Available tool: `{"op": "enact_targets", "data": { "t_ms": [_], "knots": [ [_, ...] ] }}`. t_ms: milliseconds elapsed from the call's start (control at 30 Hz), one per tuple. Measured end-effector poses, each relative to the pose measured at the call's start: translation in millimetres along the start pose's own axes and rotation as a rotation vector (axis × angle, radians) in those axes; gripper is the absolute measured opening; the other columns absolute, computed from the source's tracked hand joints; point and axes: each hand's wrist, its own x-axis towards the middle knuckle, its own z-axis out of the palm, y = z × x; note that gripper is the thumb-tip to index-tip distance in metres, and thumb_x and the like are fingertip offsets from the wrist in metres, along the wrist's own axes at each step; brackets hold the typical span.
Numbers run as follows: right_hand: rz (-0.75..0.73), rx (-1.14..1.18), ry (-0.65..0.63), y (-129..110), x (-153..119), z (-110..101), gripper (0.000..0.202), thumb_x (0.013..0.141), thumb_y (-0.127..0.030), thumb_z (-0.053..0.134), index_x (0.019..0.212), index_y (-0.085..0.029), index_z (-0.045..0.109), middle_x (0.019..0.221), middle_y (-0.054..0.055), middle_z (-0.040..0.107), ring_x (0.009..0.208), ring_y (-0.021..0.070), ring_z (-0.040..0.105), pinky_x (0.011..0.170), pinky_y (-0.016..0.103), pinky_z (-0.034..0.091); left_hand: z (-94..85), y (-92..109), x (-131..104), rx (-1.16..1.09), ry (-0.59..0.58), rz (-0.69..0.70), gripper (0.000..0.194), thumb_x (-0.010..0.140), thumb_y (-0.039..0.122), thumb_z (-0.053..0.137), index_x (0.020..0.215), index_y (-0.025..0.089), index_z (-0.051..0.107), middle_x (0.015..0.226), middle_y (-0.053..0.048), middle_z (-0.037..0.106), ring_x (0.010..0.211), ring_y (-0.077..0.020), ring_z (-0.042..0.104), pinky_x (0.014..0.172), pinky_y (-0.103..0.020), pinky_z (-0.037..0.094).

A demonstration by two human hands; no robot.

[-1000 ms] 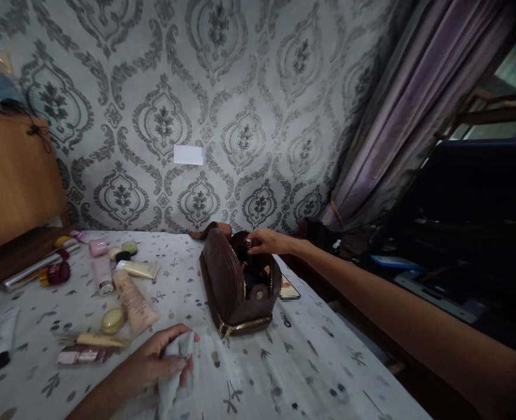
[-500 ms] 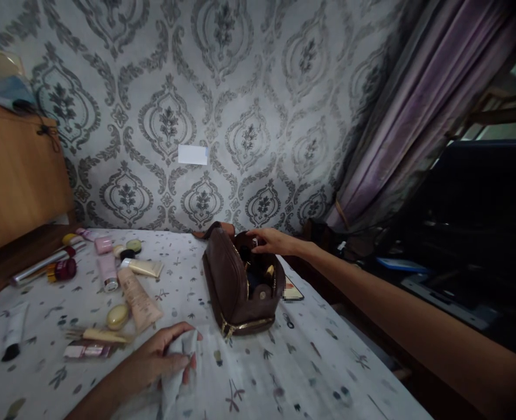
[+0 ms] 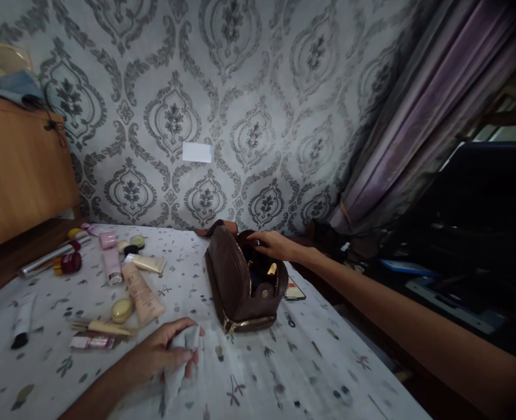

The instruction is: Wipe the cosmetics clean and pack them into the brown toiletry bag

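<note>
A brown makeup bag (image 3: 225, 280) stands unzipped on the patterned bedsheet, its dark inside holding items I cannot make out, apart from a gold-coloured one. My right hand (image 3: 275, 245) is at the bag's far right rim, its fingers bent over the edge and partly inside the opening. In front of the bag, my left hand (image 3: 164, 350) is closed on a crumpled white cloth (image 3: 181, 356), low over the sheet. To its left lie a beige squeeze tube (image 3: 142, 294), a round yellow container (image 3: 121, 310), thin brushes (image 3: 104, 328) and a small pink box (image 3: 92, 341).
More cosmetics lie at left: a pink tube (image 3: 111, 265), a cream tube (image 3: 148, 263), a dark red jar (image 3: 70, 262) and a black-tipped brush (image 3: 24, 321). A phone (image 3: 295, 289) sits behind the bag. A wooden cabinet (image 3: 21, 175) stands left, a purple curtain (image 3: 419, 134) right.
The view has shifted slightly. My right hand's fingers have moved a little at the bag's rim. My left hand keeps hold of the white cloth in nearly the same place.
</note>
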Motion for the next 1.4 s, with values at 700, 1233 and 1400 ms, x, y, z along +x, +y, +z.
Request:
{"op": "enact_targets", "data": {
  "t_ms": [700,1233,1400],
  "knots": [
    [0.115,0.048,0.087,-5,-8,-8,0.045,0.086,-0.006,0.044,0.124,-0.018,0.065,0.118,0.008,0.072,0.110,0.0212,0.066,0.095,0.032,0.050,-0.2,1,-2,-0.007,0.020,-0.020,0.064,0.063,0.052,0.084,0.111,0.017,0.061,0.079,-0.002,0.068,0.066,-0.0150,0.059,0.061,-0.025,0.043],
    [0.072,0.007,0.154,20,-2,7,0.039,0.085,-0.014,0.042,0.112,-0.017,0.070,0.103,0.010,0.076,0.094,0.0233,0.071,0.082,0.031,0.053,-9.2,3,-1,0.015,-0.023,-0.015,0.054,0.068,0.040,0.082,0.111,0.016,0.060,0.087,-0.004,0.070,0.068,-0.0141,0.064,0.052,-0.020,0.042],
    [0.137,0.010,0.180,20,-3,1,0.035,0.081,-0.015,0.046,0.105,-0.018,0.072,0.094,0.010,0.077,0.082,0.0238,0.072,0.071,0.032,0.053,-7.7,11,-3,0.032,-0.031,-0.036,0.052,0.068,0.042,0.082,0.109,0.018,0.061,0.086,-0.004,0.069,0.067,-0.0141,0.063,0.046,-0.018,0.038]
  ]
}}
